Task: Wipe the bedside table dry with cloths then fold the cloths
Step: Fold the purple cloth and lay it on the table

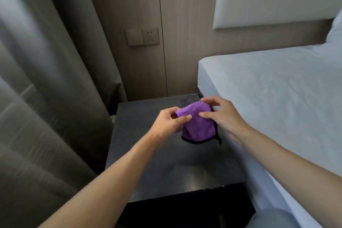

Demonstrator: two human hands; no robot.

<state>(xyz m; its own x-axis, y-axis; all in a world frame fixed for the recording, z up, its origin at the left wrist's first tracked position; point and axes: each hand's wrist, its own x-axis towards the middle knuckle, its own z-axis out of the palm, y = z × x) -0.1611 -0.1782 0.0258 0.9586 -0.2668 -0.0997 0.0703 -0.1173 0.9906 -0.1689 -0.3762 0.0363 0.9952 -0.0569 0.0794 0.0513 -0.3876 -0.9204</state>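
Observation:
A purple cloth (199,126) with a black hem hangs bunched above the dark bedside table (157,163). My left hand (169,122) pinches its upper left edge between thumb and fingers. My right hand (222,114) pinches its upper right edge, fingers curled over the fold. A dark grey cloth (190,98) lies flat at the table's far right corner, partly hidden behind the purple one.
A bed with a pale sheet (277,98) borders the table on the right. Grey curtains (46,89) hang at the left. A wall socket and switch (142,36) sit on the wood-panelled wall behind the table.

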